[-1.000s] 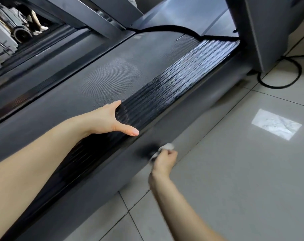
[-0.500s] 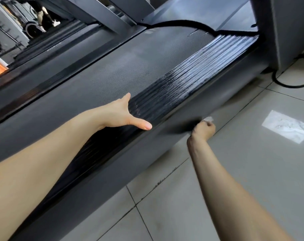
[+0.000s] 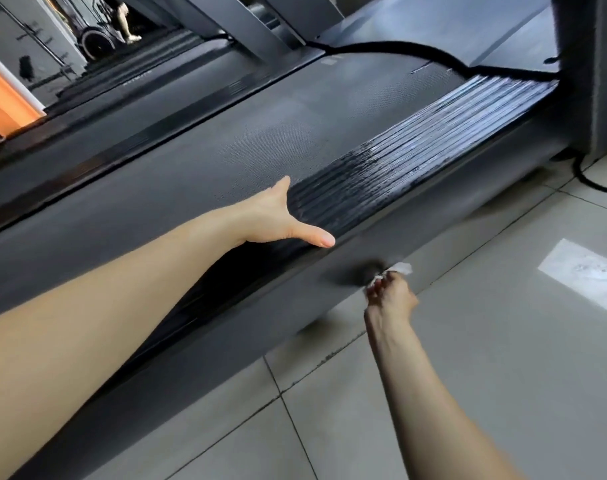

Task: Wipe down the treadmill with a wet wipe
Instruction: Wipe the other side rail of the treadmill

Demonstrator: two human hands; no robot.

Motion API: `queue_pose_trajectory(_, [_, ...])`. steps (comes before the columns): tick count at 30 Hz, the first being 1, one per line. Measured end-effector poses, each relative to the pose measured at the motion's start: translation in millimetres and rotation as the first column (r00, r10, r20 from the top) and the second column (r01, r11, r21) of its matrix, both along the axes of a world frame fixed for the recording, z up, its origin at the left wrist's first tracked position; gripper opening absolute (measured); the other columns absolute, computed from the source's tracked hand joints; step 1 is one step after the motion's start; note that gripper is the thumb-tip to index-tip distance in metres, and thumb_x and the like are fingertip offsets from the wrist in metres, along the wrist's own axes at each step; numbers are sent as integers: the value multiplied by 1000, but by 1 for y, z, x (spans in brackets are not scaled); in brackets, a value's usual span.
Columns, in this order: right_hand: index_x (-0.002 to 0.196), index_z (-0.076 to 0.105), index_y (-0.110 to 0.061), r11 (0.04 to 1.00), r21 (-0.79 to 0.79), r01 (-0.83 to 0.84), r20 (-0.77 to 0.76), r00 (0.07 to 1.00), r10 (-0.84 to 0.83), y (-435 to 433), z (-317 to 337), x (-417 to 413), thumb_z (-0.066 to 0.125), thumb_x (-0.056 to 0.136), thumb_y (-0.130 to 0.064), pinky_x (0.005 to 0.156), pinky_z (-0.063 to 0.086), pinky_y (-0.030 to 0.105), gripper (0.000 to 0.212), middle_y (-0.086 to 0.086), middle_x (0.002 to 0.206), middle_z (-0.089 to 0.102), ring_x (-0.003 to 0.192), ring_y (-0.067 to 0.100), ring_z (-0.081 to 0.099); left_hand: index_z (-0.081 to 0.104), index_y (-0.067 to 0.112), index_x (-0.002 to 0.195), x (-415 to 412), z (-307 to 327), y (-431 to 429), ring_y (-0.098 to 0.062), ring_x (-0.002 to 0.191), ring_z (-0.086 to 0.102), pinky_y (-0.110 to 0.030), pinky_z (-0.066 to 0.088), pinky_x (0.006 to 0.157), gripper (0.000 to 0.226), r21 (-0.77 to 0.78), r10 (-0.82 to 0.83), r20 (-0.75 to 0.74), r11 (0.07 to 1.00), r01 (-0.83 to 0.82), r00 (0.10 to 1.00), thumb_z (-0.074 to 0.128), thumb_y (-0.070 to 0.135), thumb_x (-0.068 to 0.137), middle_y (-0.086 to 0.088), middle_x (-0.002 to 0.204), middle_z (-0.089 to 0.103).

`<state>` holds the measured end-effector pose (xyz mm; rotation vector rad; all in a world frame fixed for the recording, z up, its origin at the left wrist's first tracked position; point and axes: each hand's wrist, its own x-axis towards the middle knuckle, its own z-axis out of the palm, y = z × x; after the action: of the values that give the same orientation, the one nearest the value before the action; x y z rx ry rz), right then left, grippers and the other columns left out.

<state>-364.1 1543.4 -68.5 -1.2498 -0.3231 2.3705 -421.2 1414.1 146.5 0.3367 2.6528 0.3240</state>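
Treadmill: dark grey machine running diagonally across the room, its belt grey and finely textured; it stands on the tiled floor.
Side rail: black ribbed strip along the treadmill's near edge, glossy and streaked with wet sheen toward the upright.
Side skirt: plain grey panel below the side rail, facing the floor tiles; part of it is motion-blurred.
Wet wipe: small white crumpled wad against the side skirt, below the side rail; a dark shadow lies on the skirt just beside it.
Right hand: fingers curled round the wet wipe, pinching it and holding it to the skirt; forearm reaches in over the tiles.
Left hand: laid flat on the side rail where it meets the belt, fingers straight, thumb spread wide toward the rail's outer edge; it holds nothing.
Upright: broad grey post rising at the far end of the side rail.
Cable: black cord curving over the tiles at the foot of the upright.
Floor: pale grey glossy tiles with dark grout lines, beside the treadmill.
Light patch: bright rectangular reflection on the tiles, beyond the right hand.
Neighbouring treadmill: second dark machine on the far side of the first.
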Motion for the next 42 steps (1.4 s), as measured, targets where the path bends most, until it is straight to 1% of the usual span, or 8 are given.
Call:
queue_pose_trajectory(9, [69, 42, -13, 893, -227, -389, -126, 921, 369, -176, 6, 72, 34, 89, 11, 46, 37, 26, 32, 6, 57, 42, 46, 18, 42, -1, 25, 165, 6, -14, -13, -18, 159, 3, -47, 10, 128, 148, 27, -37, -91, 999, 40, 995, 74, 90, 55, 3, 173, 6])
queue_pose_trajectory(12, [67, 44, -10, 903, -89, -420, -104, 906, 411, -159, 16, 75, 37, 82, 12, 47, 39, 28, 27, 6, 53, 43, 44, 20, 44, -3, 27, 165, 11, -14, -22, -23, 159, 4, -47, 10, 128, 146, 11, -84, -106, 996, 86, 991, 72, 90, 57, 3, 173, 6])
queue_pose_trajectory(17, [68, 40, -12, 961, 217, -170, -2, 985, 175, -55, 19, 39, 42, 84, 14, 42, 25, 22, 31, 1, 57, 35, 42, 14, 33, -8, 31, 164, 8, 0, -58, -14, 159, 0, -41, 5, 128, 146, -88, -127, -2, 988, 126, 992, 79, 82, 58, 5, 173, 0])
queue_pose_trajectory(22, [71, 56, -8, 830, 497, -252, -7, 956, 294, -107, 20, 63, 52, 93, 9, 54, 47, 26, 29, -1, 56, 56, 50, 15, 49, -4, 31, 164, 2, -3, -79, -12, 158, 4, -40, 8, 129, 153, -98, -136, 5, 986, 136, 991, 80, 86, 49, 9, 172, 3])
queue_pose_trajectory(28, [74, 62, -1, 580, 658, -480, 64, 803, 592, -165, 9, 98, 66, 82, -6, 63, 53, 40, 11, 6, 65, 61, 65, 20, 56, -3, 34, 164, -1, -4, -79, -13, 158, 4, -46, 11, 129, 159, -116, -121, 7, 986, 121, 993, 76, 94, 40, 9, 172, 3])
queue_pose_trajectory(35, [74, 60, -5, 726, 666, -174, 48, 980, 191, -59, 39, 55, 65, 85, 2, 58, 50, 28, 14, 9, 63, 59, 53, 18, 56, -1, 30, 165, 7, 0, -77, -11, 157, 10, -35, 11, 127, 150, -67, -106, 6, 992, 107, 994, 82, 82, 51, 11, 172, 8])
queue_pose_trajectory(39, [74, 59, -2, 632, 728, -265, 60, 943, 326, -116, 48, 78, 65, 86, 1, 56, 48, 25, 14, 2, 58, 63, 51, 11, 58, 0, 28, 165, 8, 1, -74, -10, 157, 10, -32, 10, 125, 150, -64, -112, -8, 992, 112, 994, 83, 79, 51, 12, 172, 8])
queue_pose_trajectory(42, [73, 61, -10, 496, 777, -388, 90, 848, 523, -161, 50, 98, 68, 83, -18, 63, 55, 42, 14, 9, 65, 66, 63, 30, 64, 1, 29, 165, 6, 2, -75, -10, 157, 9, -34, 10, 127, 154, -79, -112, -13, 991, 111, 994, 82, 85, 46, 11, 172, 7])
